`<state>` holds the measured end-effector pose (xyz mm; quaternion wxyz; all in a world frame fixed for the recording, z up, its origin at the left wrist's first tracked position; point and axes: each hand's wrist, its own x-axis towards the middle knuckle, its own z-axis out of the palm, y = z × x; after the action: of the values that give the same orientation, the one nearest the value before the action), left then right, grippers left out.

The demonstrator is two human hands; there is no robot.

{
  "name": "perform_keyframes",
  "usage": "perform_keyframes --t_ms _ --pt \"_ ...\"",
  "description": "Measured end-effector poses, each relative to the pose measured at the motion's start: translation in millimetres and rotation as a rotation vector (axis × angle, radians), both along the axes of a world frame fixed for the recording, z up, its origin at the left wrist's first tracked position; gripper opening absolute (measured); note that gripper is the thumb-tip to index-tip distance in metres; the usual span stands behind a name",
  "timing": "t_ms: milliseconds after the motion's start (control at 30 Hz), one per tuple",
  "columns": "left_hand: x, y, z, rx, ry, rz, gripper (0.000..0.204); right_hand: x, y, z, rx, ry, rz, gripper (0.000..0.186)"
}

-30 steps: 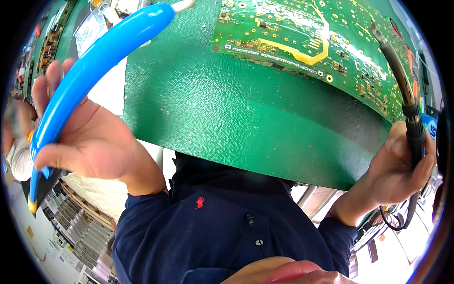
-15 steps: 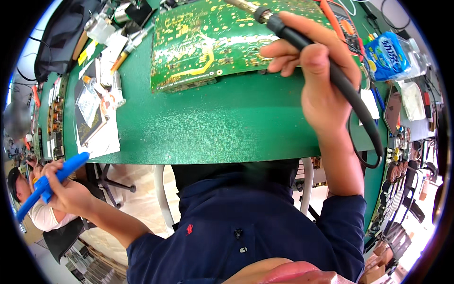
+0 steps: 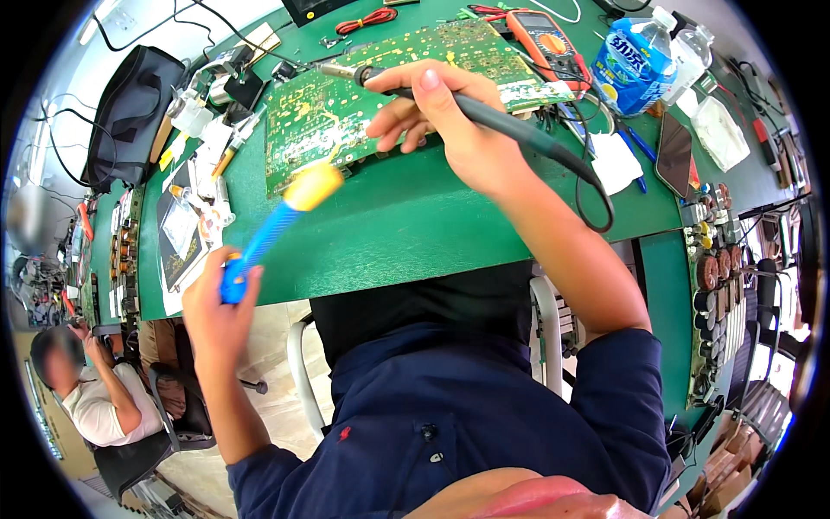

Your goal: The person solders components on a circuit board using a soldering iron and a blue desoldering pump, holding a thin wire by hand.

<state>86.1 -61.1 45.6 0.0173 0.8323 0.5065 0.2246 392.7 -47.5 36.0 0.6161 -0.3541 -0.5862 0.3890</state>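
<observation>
Now that the left hand (image 3: 214, 311) has swung in, gripping the blue tubular tool (image 3: 269, 233), both tools are near the circuit board (image 3: 341, 108) on the table (image 3: 389, 225); right hand (image 3: 467, 151) has the soldering iron (image 3: 506, 123) over it.

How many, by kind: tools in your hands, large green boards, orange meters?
Tubular blue and yellow tool, left hand: 1
Black pen-shaped soldering iron, right hand: 1
Large flat green circuit board: 1
Orange-edged multimeter: 1
Total: 4

Electronics workshop, circuit board (image 3: 324, 111), multimeter (image 3: 551, 50)
</observation>
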Motion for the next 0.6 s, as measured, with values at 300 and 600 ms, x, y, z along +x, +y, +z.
perform_keyframes --t_ms 300,600 --pt "70.5 24.8 5.3 0.035 0.19 -0.278 0.024 5.1 3.8 -9.3 -0.075 0.303 0.39 0.069" --pt "108.6 34.0 4.1 0.139 0.258 -0.316 0.026 -4.8 1.5 -12.9 0.05 0.13 0.408 0.04"
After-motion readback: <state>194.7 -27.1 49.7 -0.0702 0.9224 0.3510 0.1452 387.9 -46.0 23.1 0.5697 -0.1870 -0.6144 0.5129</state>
